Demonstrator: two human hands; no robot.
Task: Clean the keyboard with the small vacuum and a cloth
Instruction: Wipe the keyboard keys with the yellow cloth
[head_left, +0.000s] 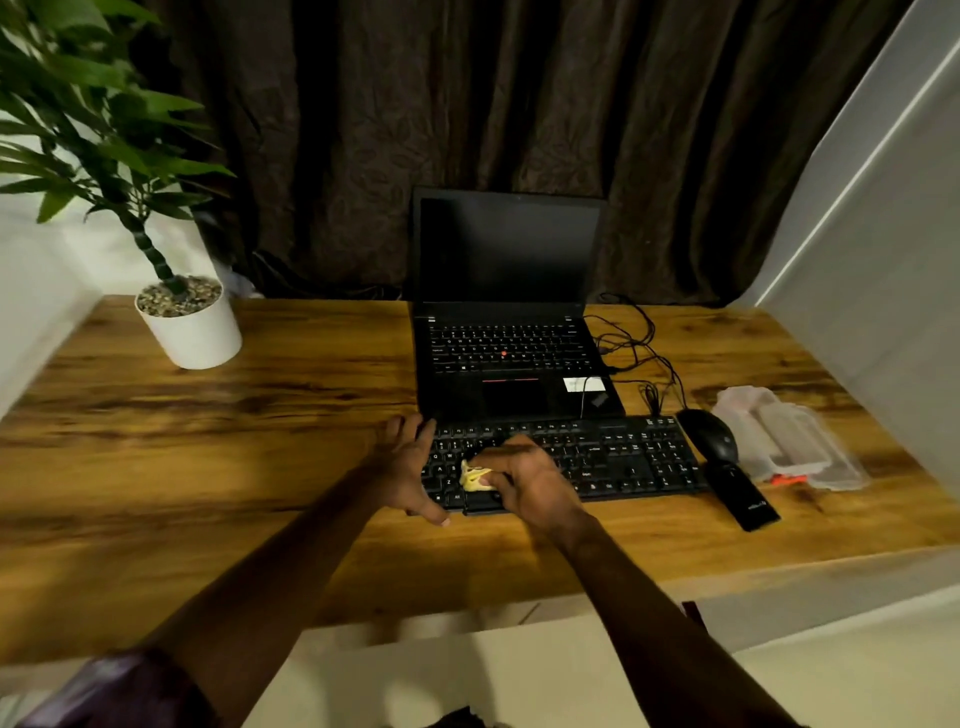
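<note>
You are working with two bare hands over one wooden desk (260, 415). On it are lying one black keyboard (623, 457), one open laptop (509, 353) with a dark screen just behind it, one black mouse (709, 434) at the keyboard's right end, and one slim black device (740, 493) just in front of the mouse. It may be the small vacuum, though you cannot tell that for certain from its shape. One clear plastic package (789, 441) is sitting to the right of the mouse, one potted plant (195, 327) is standing at the far left of the desk, and a tangle of thin black cables (634, 343) is trailing beside the laptop. There is one cloth (472, 478), small and yellow.

Your right hand (524, 478) is curling its fingers down around that cloth and pressing it onto the keys in the left half of the keyboard. The cloth is showing only at the hand's left side, bunched under the fingertips. Your left hand (405, 467) is spreading wide over the keyboard's left end — fingers mostly straight and reaching toward the far edge, thumb lying at the near edge — and holding nothing. The two hands are sitting near each other, with the cloth between them. The slim black device is lying well apart from both hands, untouched.
</note>
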